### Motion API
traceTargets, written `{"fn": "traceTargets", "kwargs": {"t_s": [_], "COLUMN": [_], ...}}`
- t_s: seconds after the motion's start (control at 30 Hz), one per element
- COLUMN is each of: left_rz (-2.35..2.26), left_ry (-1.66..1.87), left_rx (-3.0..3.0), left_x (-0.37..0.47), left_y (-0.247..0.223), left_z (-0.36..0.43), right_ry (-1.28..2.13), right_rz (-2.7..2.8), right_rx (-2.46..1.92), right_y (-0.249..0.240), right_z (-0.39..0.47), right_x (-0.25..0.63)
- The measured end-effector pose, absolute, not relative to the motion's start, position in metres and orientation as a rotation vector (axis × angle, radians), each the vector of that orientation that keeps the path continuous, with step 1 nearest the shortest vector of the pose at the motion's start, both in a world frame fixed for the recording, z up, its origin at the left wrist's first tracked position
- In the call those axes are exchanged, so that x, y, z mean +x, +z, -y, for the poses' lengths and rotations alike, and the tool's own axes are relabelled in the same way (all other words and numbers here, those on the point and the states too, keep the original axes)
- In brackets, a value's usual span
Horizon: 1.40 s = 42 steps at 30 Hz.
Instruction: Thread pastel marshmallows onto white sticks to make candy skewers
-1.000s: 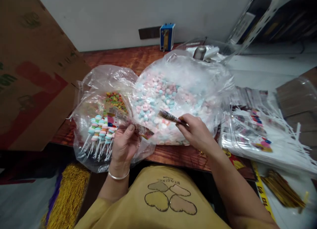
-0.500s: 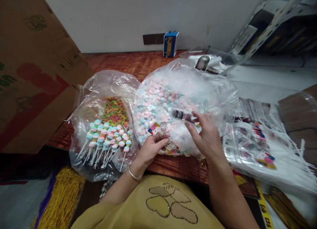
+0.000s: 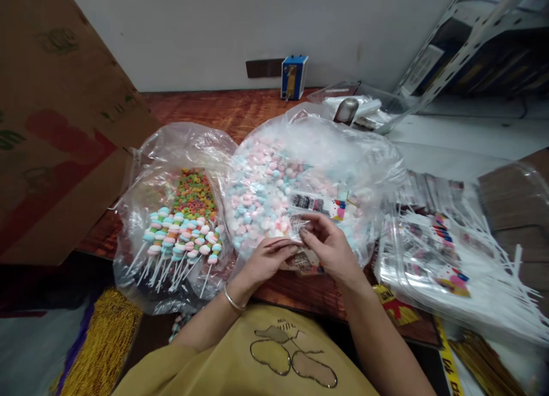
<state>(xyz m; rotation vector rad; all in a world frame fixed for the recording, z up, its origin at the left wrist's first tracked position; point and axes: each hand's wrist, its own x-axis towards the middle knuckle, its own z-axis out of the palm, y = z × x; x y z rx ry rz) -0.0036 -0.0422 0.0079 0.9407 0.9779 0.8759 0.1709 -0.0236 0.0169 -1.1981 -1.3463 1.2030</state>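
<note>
My left hand (image 3: pixel 266 263), with a bangle at its wrist, pinches a small clear printed bag (image 3: pixel 302 261) low over the marshmallows. My right hand (image 3: pixel 332 248) is closed on the same bag's upper part, its fingertips close to those of the left. Part of the bag hides behind my fingers. Just beyond my hands, another printed bag (image 3: pixel 315 203) lies on the big plastic bag of pink, blue and white marshmallows (image 3: pixel 251 199). To the left, several marshmallow skewers (image 3: pixel 189 236) with white sticks rest on a plastic bag beside colourful ring-shaped candies (image 3: pixel 195 193).
At the right lies a stack of printed bags (image 3: pixel 429 253) with white sticks (image 3: pixel 493 282). A clear tray (image 3: pixel 388 113) holding a metal scoop (image 3: pixel 346 110) stands behind. A blue box (image 3: pixel 294 78) stands by the wall. A tall carton (image 3: pixel 64 127) blocks the left side.
My right hand has moved left and down, away from the bag lying on the marshmallows, to the bag in my left hand. Both hands now grip that bag together.
</note>
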Motion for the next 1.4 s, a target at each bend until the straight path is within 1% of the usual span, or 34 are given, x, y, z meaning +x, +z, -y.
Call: {"fn": "traceTargets", "kwargs": {"t_s": [0.07, 0.13, 0.2, 0.23, 0.27, 0.3, 0.33, 0.4, 0.47, 0.57, 0.63, 0.67, 0.77, 0.83, 0.93, 0.97, 1.03, 1.13, 1.17, 1.2, 1.27, 1.3, 1.33, 1.4], "left_rz": [-0.994, -1.014, -1.023, -1.018, -1.008, -0.994, -0.979, -0.957, -0.948, -1.014, -1.12, -1.166, -1.166, -1.132, -1.069, -1.068, -1.164, -1.396, -1.403, -1.359, -1.162, -1.076, -1.014, -0.976], "left_ry": [0.856, 0.836, 0.899, 0.949, 0.996, 1.029, 1.049, 1.051, 1.032, 1.117, 1.171, 1.135, 0.756, 0.552, 0.458, 0.5, 0.771, 1.376, 1.421, 1.34, 0.944, 0.85, 0.821, 0.933], "left_rx": [0.891, 0.791, 0.653, 0.589, 0.538, 0.503, 0.483, 0.468, 0.47, 0.504, 0.659, 0.813, 1.417, 1.686, 1.849, 1.852, 1.787, 1.524, 1.456, 1.409, 1.258, 1.105, 0.96, 0.769], "left_x": [-0.003, -0.002, -0.001, 0.0, 0.001, 0.001, 0.002, 0.005, 0.008, 0.009, 0.003, -0.003, -0.022, -0.03, -0.033, -0.033, -0.032, -0.031, -0.029, -0.026, -0.018, -0.013, -0.008, 0.0], "left_y": [0.006, 0.004, 0.002, 0.001, 0.001, 0.002, 0.003, 0.005, 0.005, 0.005, 0.007, 0.009, 0.017, 0.022, 0.027, 0.029, 0.036, 0.045, 0.046, 0.046, 0.039, 0.034, 0.029, 0.019], "left_z": [0.04, 0.037, 0.034, 0.033, 0.031, 0.031, 0.03, 0.031, 0.032, 0.035, 0.035, 0.034, 0.033, 0.033, 0.037, 0.04, 0.05, 0.07, 0.077, 0.082, 0.09, 0.091, 0.091, 0.088], "right_ry": [0.941, 0.631, 0.268, 0.133, 0.078, 0.121, 0.249, 0.623, 0.88, 1.021, 1.043, 1.035, 0.957, 0.925, 0.933, 0.918, 0.865, 0.847, 0.865, 0.884, 0.944, 0.982, 1.02, 1.06], "right_rz": [1.365, 1.411, 1.451, 1.462, 1.47, 1.486, 1.507, 1.544, 1.534, 1.503, 1.541, 1.564, 1.639, 1.772, 1.981, 1.968, 1.755, 1.151, 0.97, 0.826, 0.678, 0.671, 0.699, 0.824], "right_rx": [-1.275, -1.443, -1.604, -1.639, -1.642, -1.621, -1.582, -1.475, -1.379, -1.353, -1.379, -1.393, -1.38, -1.287, -1.149, -1.162, -1.265, -1.329, -1.293, -1.243, -1.156, -1.137, -1.136, -1.165], "right_y": [0.021, 0.027, 0.034, 0.037, 0.039, 0.04, 0.04, 0.034, 0.022, 0.004, -0.001, 0.0, 0.012, 0.023, 0.033, 0.033, 0.03, 0.02, 0.017, 0.014, 0.011, 0.009, 0.008, 0.006], "right_z": [0.011, -0.003, -0.012, -0.012, -0.009, -0.003, 0.005, 0.022, 0.038, 0.053, 0.057, 0.058, 0.059, 0.06, 0.065, 0.066, 0.069, 0.069, 0.069, 0.069, 0.072, 0.075, 0.078, 0.087], "right_x": [0.178, 0.188, 0.198, 0.2, 0.2, 0.198, 0.195, 0.183, 0.171, 0.163, 0.166, 0.169, 0.176, 0.176, 0.17, 0.169, 0.169, 0.174, 0.175, 0.175, 0.169, 0.164, 0.159, 0.149]}}
